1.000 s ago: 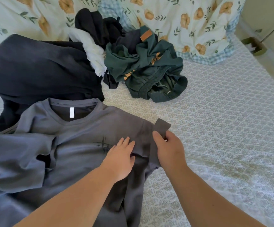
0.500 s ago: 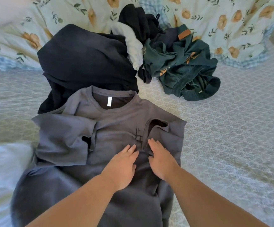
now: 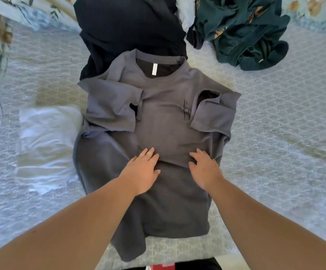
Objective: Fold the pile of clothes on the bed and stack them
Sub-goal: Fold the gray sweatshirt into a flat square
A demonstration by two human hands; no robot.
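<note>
Both hands (image 3: 141, 170) (image 3: 204, 168) lie flat, released, on the shirt (image 3: 164, 117) — soft, limp; best gripped at its hem.

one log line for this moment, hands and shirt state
step: smoothing | left hand: flat on grey t-shirt | right hand: flat on it | sleeves: both folded in | unfolded pile: behind

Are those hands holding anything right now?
Nothing is held. The left hand and the right hand lie flat on the middle of the grey shirt, with no grip.
</note>
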